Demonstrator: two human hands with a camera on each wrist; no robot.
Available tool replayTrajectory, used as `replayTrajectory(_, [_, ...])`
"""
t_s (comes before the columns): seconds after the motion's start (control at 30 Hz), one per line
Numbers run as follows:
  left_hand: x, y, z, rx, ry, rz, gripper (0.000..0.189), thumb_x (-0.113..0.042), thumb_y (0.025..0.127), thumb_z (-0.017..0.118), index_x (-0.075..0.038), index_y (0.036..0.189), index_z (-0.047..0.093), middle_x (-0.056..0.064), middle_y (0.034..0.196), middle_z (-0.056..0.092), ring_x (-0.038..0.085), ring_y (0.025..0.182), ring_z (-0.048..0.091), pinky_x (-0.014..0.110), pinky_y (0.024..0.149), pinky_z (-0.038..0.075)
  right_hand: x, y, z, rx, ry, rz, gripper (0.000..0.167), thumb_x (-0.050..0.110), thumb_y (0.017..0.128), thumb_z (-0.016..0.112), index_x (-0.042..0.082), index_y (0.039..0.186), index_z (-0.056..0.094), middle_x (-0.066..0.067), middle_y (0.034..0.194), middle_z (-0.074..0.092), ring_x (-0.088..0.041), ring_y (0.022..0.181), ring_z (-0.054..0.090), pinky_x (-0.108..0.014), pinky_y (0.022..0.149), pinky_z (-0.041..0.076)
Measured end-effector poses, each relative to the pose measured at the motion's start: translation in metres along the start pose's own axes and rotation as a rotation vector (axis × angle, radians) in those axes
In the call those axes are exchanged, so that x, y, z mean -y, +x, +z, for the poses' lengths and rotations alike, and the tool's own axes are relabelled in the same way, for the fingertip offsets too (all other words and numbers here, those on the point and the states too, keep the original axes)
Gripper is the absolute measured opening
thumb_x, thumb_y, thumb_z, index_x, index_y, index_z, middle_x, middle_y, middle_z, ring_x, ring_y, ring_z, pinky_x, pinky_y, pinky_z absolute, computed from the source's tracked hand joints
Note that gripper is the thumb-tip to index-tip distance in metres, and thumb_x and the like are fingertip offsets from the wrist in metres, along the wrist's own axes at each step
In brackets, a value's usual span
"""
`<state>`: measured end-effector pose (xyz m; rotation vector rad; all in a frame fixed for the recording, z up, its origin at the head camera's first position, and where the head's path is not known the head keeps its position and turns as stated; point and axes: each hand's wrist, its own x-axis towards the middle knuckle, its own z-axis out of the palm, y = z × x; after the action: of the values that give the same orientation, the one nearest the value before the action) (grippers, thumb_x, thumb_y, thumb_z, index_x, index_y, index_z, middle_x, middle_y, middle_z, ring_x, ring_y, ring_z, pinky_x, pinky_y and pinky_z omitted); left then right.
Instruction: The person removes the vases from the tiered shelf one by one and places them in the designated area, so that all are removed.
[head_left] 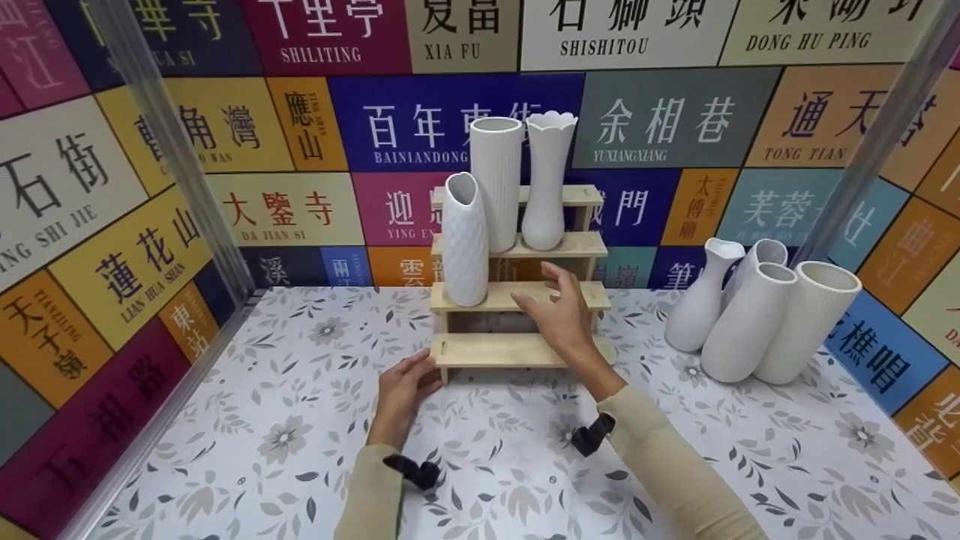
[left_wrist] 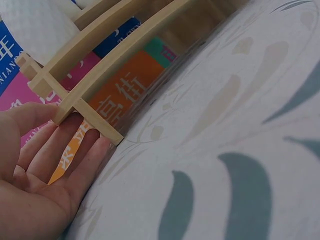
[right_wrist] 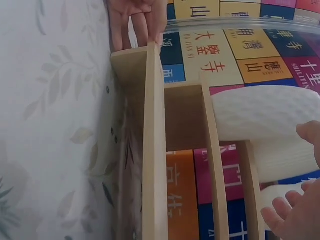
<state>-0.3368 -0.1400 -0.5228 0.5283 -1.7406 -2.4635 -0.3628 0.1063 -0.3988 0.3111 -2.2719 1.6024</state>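
A stepped wooden display stand (head_left: 510, 350) stands on the table, its tiers rising toward the back wall. My left hand (head_left: 405, 386) holds the left end of the lowest tier; the left wrist view shows the thumb at the top corner and fingers (left_wrist: 87, 160) by the leg. On the second tier from the bottom sits a white textured vase (head_left: 466, 247) with a slanted mouth. Behind it, one tier up, are a ribbed cylindrical vase (head_left: 496, 180) and a scalloped-rim vase (head_left: 546, 187). My right hand (head_left: 559, 311), empty with fingers spread, hovers before the stand, right of the textured vase.
Several more white vases (head_left: 742, 322) cluster on the table to the right of the stand. The patterned tablecloth (head_left: 285, 435) covers the tabletop. Colourful sign-covered walls (head_left: 465, 90) enclose the back and sides, with clear upright strips (head_left: 180, 150) at the corners.
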Motion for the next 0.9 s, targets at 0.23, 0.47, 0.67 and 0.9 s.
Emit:
replayTrajectory(0.23, [0.001, -0.001, 0.0, 0.008, 0.014, 0.029, 0.042, -0.012, 0.091, 0.072, -0.001, 0.131, 0.064, 0.02, 0.118, 0.072, 0.021, 0.093, 0.074, 0.033, 0.084, 0.064, 0.012, 0.016, 0.023, 0.056, 0.029, 0.075, 0.079, 0.037, 0.086, 0.079, 0.008, 0.148, 0.04, -0.01, 0.148, 0.045, -0.031, 0.137, 0.044, -0.045, 0.114, 0.043])
replayTrajectory(0.47, [0.001, 0.001, 0.0, 0.003, 0.051, 0.018, 0.042, -0.015, 0.091, 0.072, -0.004, 0.132, 0.064, 0.021, 0.126, 0.069, 0.024, 0.101, 0.074, 0.032, 0.088, 0.063, 0.021, 0.023, 0.045, 0.069, 0.048, 0.133, 0.081, 0.038, 0.083, 0.08, 0.009, 0.148, 0.041, -0.01, 0.15, 0.044, -0.028, 0.137, 0.043, -0.043, 0.114, 0.044])
replayTrajectory(0.67, [0.0, 0.001, 0.001, -0.002, 0.053, -0.005, 0.043, -0.015, 0.09, 0.072, -0.007, 0.131, 0.064, 0.019, 0.132, 0.066, 0.024, 0.102, 0.073, 0.032, 0.09, 0.063, 0.023, 0.031, 0.062, 0.054, 0.041, 0.139, 0.088, 0.037, 0.081, 0.083, 0.007, 0.15, 0.038, -0.013, 0.151, 0.042, -0.029, 0.139, 0.043, -0.04, 0.118, 0.041])
replayTrajectory(0.9, [0.0, 0.0, 0.0, 0.001, 0.027, 0.0, 0.042, -0.013, 0.09, 0.073, -0.006, 0.131, 0.065, 0.02, 0.133, 0.065, 0.022, 0.101, 0.073, 0.033, 0.089, 0.063, 0.021, 0.039, 0.077, 0.059, 0.049, 0.156, 0.088, 0.034, 0.081, 0.084, 0.008, 0.15, 0.035, -0.011, 0.153, 0.039, -0.026, 0.143, 0.039, -0.039, 0.123, 0.035])
